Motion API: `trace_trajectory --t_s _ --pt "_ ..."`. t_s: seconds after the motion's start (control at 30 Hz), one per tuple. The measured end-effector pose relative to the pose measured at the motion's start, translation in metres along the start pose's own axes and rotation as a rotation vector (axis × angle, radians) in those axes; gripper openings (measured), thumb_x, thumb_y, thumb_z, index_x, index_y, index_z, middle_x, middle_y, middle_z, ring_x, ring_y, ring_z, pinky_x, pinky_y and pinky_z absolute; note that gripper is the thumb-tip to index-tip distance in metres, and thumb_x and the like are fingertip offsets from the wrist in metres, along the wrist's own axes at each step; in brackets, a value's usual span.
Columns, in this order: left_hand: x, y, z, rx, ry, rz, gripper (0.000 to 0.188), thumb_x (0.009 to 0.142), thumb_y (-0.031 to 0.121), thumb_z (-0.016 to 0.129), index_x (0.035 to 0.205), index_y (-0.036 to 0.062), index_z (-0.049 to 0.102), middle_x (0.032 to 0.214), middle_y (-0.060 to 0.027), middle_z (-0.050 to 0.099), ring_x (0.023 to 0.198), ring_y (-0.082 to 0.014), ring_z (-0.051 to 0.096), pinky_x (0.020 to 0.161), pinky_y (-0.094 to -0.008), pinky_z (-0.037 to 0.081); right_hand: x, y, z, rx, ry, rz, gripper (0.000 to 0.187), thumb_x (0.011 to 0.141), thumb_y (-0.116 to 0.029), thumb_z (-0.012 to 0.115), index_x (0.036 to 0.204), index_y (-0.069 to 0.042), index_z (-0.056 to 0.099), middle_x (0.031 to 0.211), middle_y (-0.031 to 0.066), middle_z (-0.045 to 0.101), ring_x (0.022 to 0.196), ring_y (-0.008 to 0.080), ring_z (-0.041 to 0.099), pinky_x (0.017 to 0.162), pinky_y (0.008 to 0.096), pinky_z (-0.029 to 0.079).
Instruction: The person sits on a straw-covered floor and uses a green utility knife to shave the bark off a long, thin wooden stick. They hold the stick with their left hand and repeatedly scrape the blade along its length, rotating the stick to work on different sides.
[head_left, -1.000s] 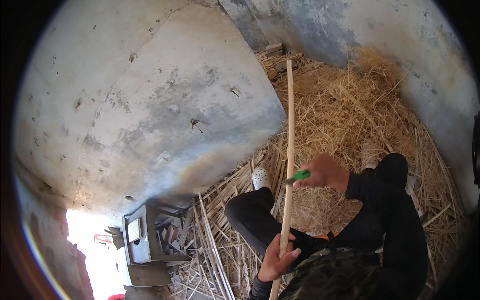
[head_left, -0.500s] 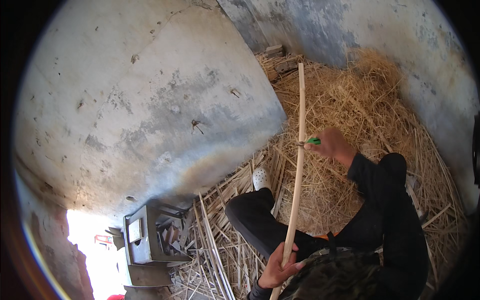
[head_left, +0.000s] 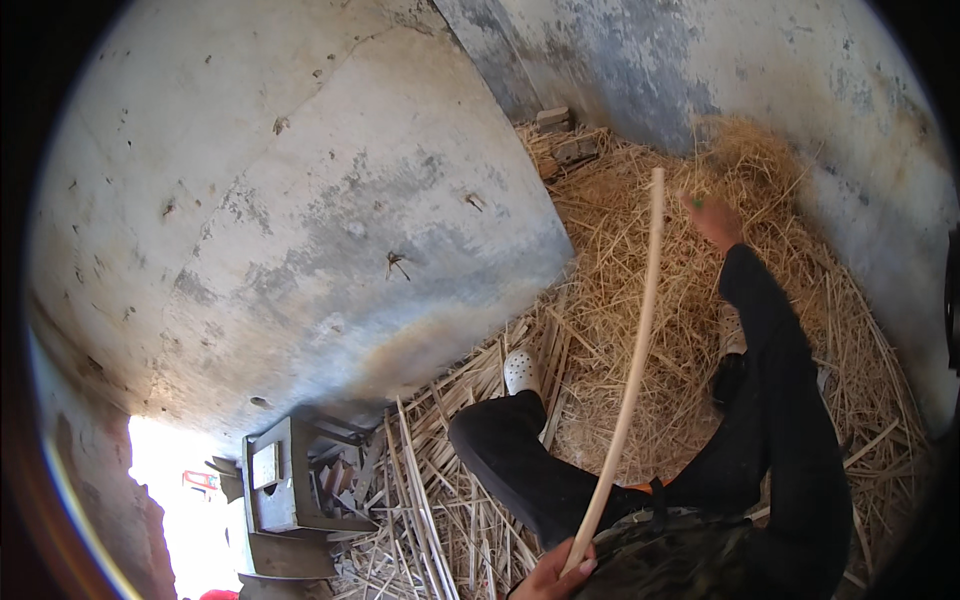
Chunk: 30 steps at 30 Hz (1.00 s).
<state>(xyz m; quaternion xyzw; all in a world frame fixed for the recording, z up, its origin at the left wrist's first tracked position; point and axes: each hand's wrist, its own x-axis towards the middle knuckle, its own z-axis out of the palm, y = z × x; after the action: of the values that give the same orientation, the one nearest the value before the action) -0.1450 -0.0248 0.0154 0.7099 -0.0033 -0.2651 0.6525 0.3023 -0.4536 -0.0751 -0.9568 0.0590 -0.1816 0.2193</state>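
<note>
A long, pale, slightly bowed bamboo pole (head_left: 640,350) slants from my lap out over the shavings. Near its lower end, my left hand (head_left: 556,574) is closed around it. My right hand (head_left: 716,224) is stretched far forward, just right of the pole's far end and apart from it. Its fingers are closed on a small green-handled tool (head_left: 698,203), of which only a bit of green shows; the rest is hidden or blurred.
Curly straw-coloured shavings (head_left: 690,270) cover the floor to the far wall. Split strips (head_left: 425,500) lie left of my bent leg. A grey metal box (head_left: 285,475) stands beside the bright doorway (head_left: 200,510). Bricks (head_left: 553,120) sit in the far corner.
My right hand has moved away from me and to the right with the green-handled tool, off the pole's middle. The pole's far end has swung right. My left hand has dropped slightly lower.
</note>
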Motion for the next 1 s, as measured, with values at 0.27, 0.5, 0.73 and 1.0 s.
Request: trace_trajectory --t_s 0.27,0.5,0.73,1.0 --pt "0.053 0.015 -0.022 -0.369 0.117 -0.111 0.033 0.102 0.034 0.037 0.106 0.0027 0.046 0.059 0.0017 0.036 0.038 -0.0079 0.032 0.037 -0.0208 0.029 -0.037 -0.082 -0.016 0.217 -0.281 -0.11 0.073 0.085 -0.077 0.037 0.049 -0.014 0.034 0.048 -0.0033 0.023 0.042 0.0112 0.02 0.04 0.0354 0.016" --pt "0.104 0.038 -0.023 -0.369 0.039 0.041 0.034 0.103 0.032 0.034 0.107 0.0003 0.046 0.058 0.0016 0.036 0.037 -0.0078 0.033 0.038 -0.0198 0.03 -0.168 -0.173 -0.004 0.386 -0.333 -0.755 0.068 0.076 -0.078 0.052 0.064 -0.013 0.069 0.041 -0.0001 0.039 0.037 0.0143 0.04 0.039 0.0332 0.033" --pt "0.109 0.035 -0.021 -0.466 0.011 0.055 0.029 0.104 0.028 0.033 0.106 0.002 0.045 0.058 0.0022 0.034 0.037 -0.0078 0.03 0.039 -0.0202 0.028 -0.134 -0.162 0.011 0.394 -0.296 -0.486 0.07 0.075 -0.08 0.051 0.053 -0.013 0.06 0.04 -0.0001 0.041 0.035 0.016 0.045 0.036 0.0342 0.032" --pt "0.112 0.026 -0.015 -0.525 -0.009 0.036 0.027 0.103 0.027 0.034 0.105 0.0026 0.044 0.059 0.0018 0.032 0.037 -0.0083 0.026 0.039 -0.0207 0.027 -0.123 -0.157 0.029 0.273 -0.296 -0.486 0.078 0.073 -0.086 0.044 0.048 -0.012 0.052 0.038 -0.0006 0.034 0.033 0.0131 0.036 0.035 0.0345 0.03"
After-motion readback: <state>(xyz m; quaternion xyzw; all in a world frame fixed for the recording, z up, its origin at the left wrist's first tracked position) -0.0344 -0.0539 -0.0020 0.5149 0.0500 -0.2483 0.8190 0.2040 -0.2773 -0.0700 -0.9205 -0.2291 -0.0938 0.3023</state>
